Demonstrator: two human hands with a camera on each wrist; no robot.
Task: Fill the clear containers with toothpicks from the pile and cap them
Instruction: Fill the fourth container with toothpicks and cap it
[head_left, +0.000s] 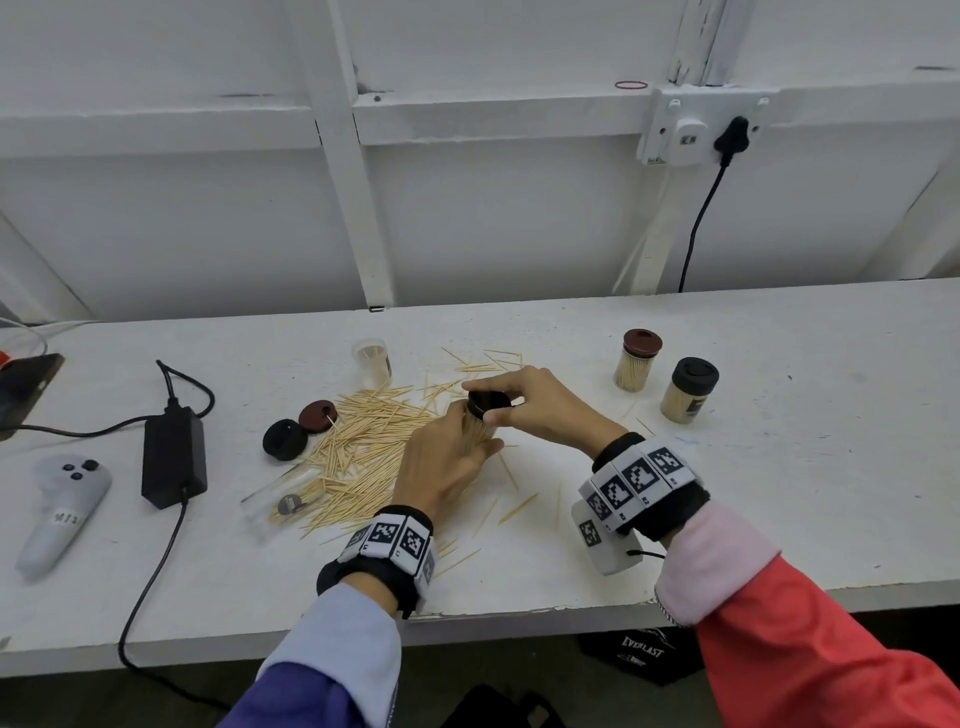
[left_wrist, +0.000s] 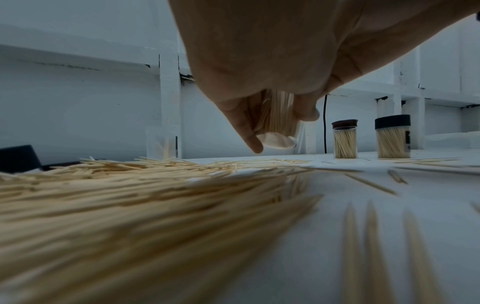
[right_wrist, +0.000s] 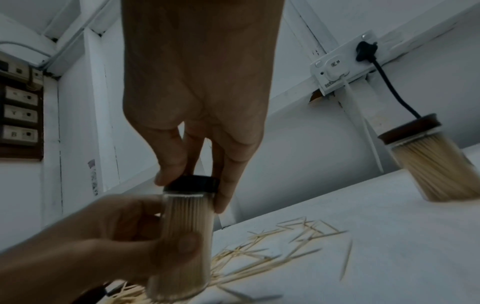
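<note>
Now, with the left hand (head_left: 447, 467) gripping the full clear plastic toothpick container (right_wrist: 182, 236) and the right hand (head_left: 540, 402) pinching its round black cap (right_wrist: 192, 183), a crooked press could jam toothpicks or spill them.

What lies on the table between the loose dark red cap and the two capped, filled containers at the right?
In the head view, the toothpick pile and both hands, left hand and right hand, capping a container.

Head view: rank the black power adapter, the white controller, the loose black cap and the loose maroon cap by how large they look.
1. white controller and black power adapter: alike in length, too close to rank.
2. loose black cap, slightly bigger than the next.
3. loose maroon cap; it lies a little farther back, so that gap is unsure.
</note>
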